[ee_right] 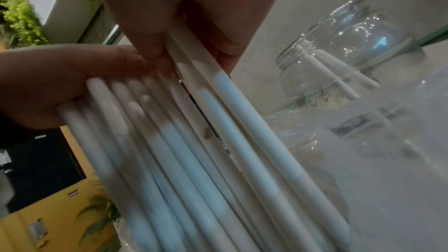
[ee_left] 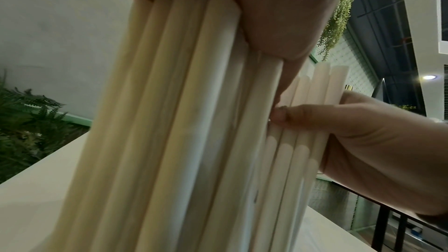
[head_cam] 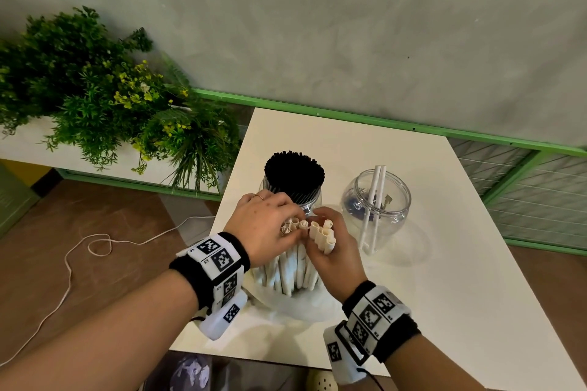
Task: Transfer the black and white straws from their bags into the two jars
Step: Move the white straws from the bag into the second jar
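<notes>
Your left hand [head_cam: 265, 225] had its fingers curled over the tops of an upright bundle of white straws [head_cam: 293, 267], which stood on the white table [head_cam: 444, 263] directly beneath both hands. Your right hand [head_cam: 333, 251], touching the left at the fingertips, was clamped around a smaller group of white straws [head_cam: 324, 236] drawn slightly apart from the main bundle; in the left wrist view its thumb [ee_left: 303, 116] lay across their shafts. The foot of the bundle sat in a crumpled translucent bag [head_cam: 286, 308] just below your wrists. Just beyond your left hand stood the jar [head_cam: 313, 201] packed with black straws [head_cam: 293, 173], their ends rising above its rim. Beyond and to the outer side of your right hand stood the second clear jar [head_cam: 376, 200], apart from the first, holding two white straws [head_cam: 376, 187] that leaned against its mouth. A planter of green foliage [head_cam: 104, 98] lay well beyond your left hand, and a white cord [head_cam: 95, 244] trailed on the floor beside your left forearm.
</notes>
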